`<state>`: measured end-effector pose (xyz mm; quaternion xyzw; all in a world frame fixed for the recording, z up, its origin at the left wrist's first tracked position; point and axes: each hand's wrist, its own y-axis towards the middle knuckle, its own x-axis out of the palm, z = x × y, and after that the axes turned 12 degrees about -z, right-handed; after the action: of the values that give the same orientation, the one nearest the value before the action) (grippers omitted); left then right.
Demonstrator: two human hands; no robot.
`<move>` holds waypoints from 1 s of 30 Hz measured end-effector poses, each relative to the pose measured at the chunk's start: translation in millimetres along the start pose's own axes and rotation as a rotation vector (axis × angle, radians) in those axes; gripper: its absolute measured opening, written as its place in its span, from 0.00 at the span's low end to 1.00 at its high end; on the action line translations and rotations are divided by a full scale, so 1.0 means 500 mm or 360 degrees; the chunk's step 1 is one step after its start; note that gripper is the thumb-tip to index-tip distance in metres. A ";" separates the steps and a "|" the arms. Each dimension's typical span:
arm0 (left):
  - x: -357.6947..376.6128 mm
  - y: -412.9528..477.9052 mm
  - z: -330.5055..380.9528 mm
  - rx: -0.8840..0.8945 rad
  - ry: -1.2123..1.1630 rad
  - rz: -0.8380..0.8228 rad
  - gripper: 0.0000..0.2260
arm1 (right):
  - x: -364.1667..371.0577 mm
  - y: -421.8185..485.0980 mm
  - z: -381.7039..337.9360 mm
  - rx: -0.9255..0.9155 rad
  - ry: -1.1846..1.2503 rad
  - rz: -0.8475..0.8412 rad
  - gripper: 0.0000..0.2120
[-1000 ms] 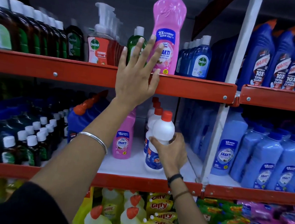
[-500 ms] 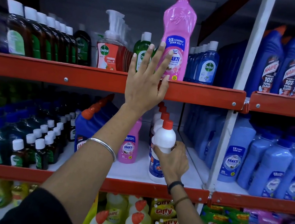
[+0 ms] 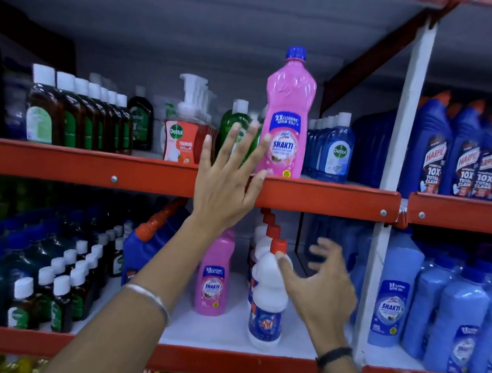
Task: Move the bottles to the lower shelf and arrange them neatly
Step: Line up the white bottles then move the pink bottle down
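Note:
A tall pink Shakti bottle (image 3: 287, 114) with a blue cap stands upright at the front of the upper shelf (image 3: 323, 196). My left hand (image 3: 227, 178) is raised in front of that shelf's red edge, fingers spread, fingertips just left of the pink bottle. On the lower shelf (image 3: 221, 334) stand a smaller pink Shakti bottle (image 3: 214, 274) and a row of white bottles with red caps; the front white bottle (image 3: 266, 305) is upright. My right hand (image 3: 322, 290) is open, blurred, just right of that white bottle, thumb near its shoulder.
Brown Dettol bottles (image 3: 72, 114), a foaming pump bottle (image 3: 183, 130) and blue Dettol bottles (image 3: 334, 150) flank the pink bottle above. Dark small bottles (image 3: 68, 282) fill the lower left. A white upright post (image 3: 391, 187) divides off blue bottles (image 3: 456, 320) at right.
My right hand has let go of the front white bottle and opened, moving slightly right. My left hand stays spread near the pink bottle. The view has tilted upward.

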<state>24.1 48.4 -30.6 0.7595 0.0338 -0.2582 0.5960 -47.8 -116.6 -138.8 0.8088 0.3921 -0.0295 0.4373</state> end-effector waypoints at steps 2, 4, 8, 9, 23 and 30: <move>-0.005 -0.009 -0.025 -0.0036 -0.0002 0.0001 0.25 | -0.042 0.027 -0.067 -0.0256 0.0228 0.0300 0.26; -0.012 -0.018 -0.051 -0.0064 -0.0002 0.0018 0.26 | -0.067 0.067 -0.128 -0.0403 0.0326 0.0455 0.21; -0.022 -0.038 -0.099 -0.0137 0.0072 0.0059 0.26 | -0.071 0.169 -0.232 -0.0365 0.0042 0.0384 0.33; -0.023 -0.042 -0.106 -0.0153 0.0096 0.0063 0.26 | -0.065 0.195 -0.252 -0.0291 -0.0084 0.0359 0.37; -0.022 -0.052 -0.124 -0.0102 0.0107 0.0085 0.28 | -0.088 0.243 -0.281 -0.0068 0.0528 0.0440 0.32; -0.020 -0.067 -0.125 -0.0135 0.0172 0.0094 0.28 | -0.147 0.156 -0.276 -0.0138 0.0764 0.0496 0.30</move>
<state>25.6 118.1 -46.1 0.7470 0.0545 -0.1975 0.6324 -87.9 -84.8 28.0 0.8237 0.3563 0.2471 0.3654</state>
